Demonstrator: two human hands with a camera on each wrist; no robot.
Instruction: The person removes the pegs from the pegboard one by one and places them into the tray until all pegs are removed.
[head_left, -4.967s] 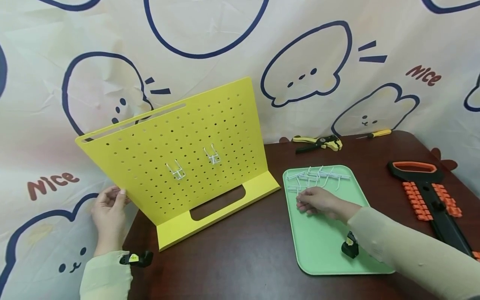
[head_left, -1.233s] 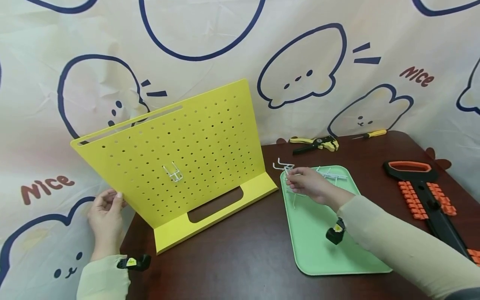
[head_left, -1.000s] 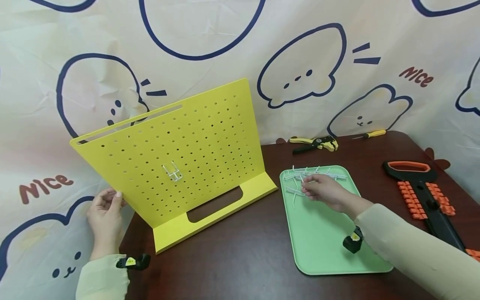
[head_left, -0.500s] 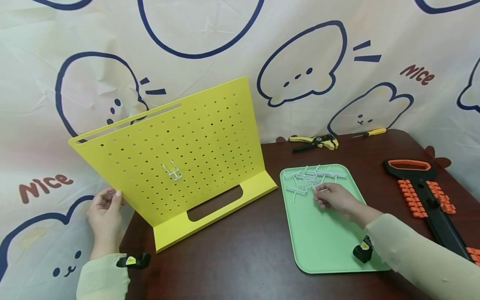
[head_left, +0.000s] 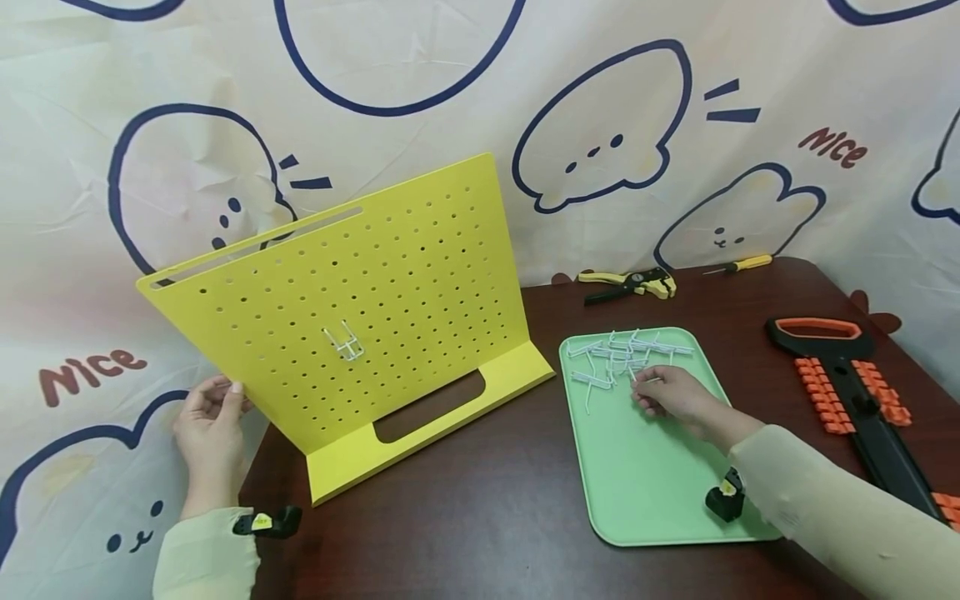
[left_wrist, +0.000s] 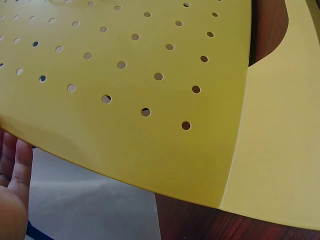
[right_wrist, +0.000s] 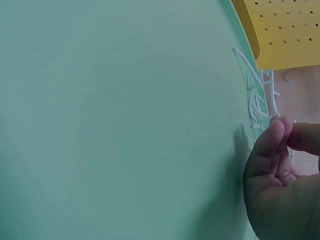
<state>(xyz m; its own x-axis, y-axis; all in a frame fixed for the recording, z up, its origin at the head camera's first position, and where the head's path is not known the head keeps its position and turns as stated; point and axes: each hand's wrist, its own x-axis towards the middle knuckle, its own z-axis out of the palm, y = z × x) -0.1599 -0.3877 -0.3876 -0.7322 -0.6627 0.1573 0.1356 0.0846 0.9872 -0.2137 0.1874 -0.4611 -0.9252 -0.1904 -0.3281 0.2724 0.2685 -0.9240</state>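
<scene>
A yellow pegboard point(head_left: 405, 275) stands slanted on the dark table, with one white wire hook point(head_left: 348, 343) on its face. My left hand point(head_left: 212, 425) grips its left edge, with the thumb at the front; in the left wrist view part of that hand point(left_wrist: 14, 185) shows at the board's rim. Over the green tray point(head_left: 645, 483), my right hand point(head_left: 678, 398) has thumb and fingertips together on the end of a white hook point(head_left: 628, 367). The right wrist view shows these fingers point(right_wrist: 270, 150) pinched against white wire. Several other white hooks point(head_left: 592, 379) lie tangled at the tray's far end.
Behind the tray lies a yellow-and-black wire stripper point(head_left: 633, 285), with a yellow-handled screwdriver point(head_left: 750, 263) farther right. A black tool with orange pieces point(head_left: 862, 392) lies right of the tray. A printed cloth point(head_left: 420, 50) hangs behind the table.
The pegboard's right-hand hook, there five seconds ago, is off the board. My right hand held a hook above the tray, lowered it among the others, and shifted slightly right. My left hand stays put.
</scene>
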